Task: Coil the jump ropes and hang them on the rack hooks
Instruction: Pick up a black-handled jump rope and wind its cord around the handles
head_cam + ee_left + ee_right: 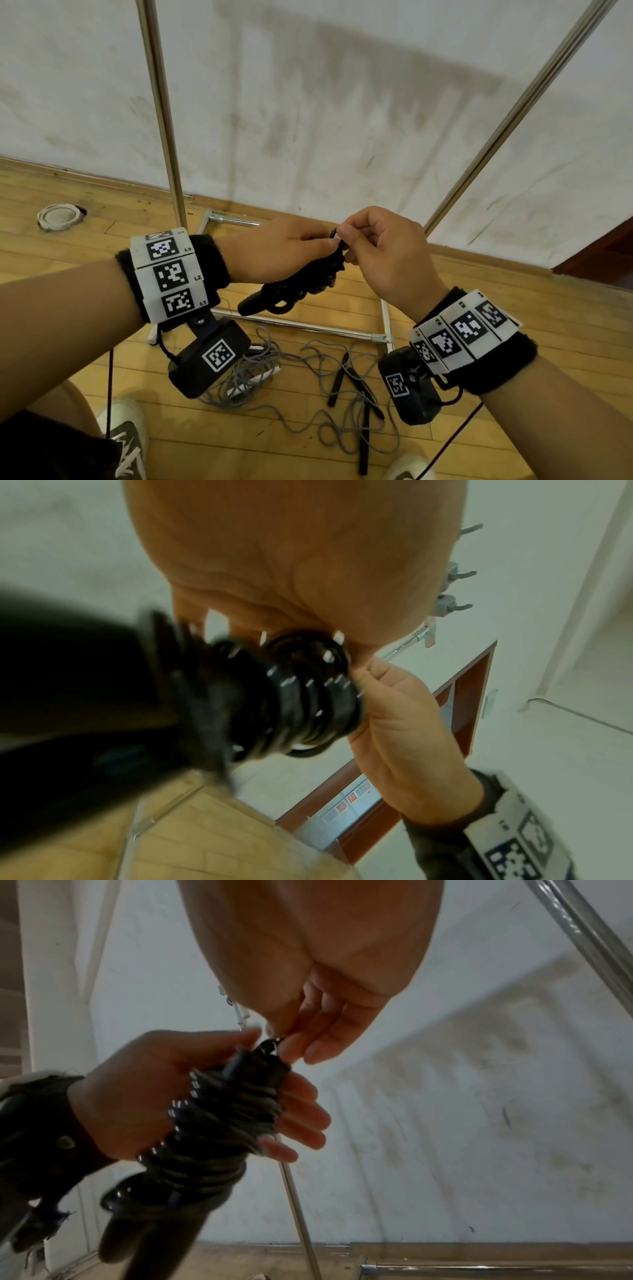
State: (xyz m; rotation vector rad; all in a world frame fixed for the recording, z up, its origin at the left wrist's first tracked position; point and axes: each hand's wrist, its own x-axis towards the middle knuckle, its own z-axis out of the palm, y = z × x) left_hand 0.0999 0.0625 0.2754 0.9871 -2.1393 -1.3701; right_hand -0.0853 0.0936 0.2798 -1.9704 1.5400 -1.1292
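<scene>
A black jump rope is wound into a tight bundle around its handles, one handle end sticking out below. My left hand grips the bundle with fingers wrapped round it. My right hand pinches a small loop of the black rope at the bundle's top between thumb and forefinger. In the left wrist view the black coils fill the middle, and rack hooks show at the right. A grey jump rope lies loose and tangled on the floor below my hands.
The metal rack stands ahead, with an upright pole, a slanted pole and base bars on the wooden floor. Black handles lie among the grey rope. A white ring lies at the left. My shoes are below.
</scene>
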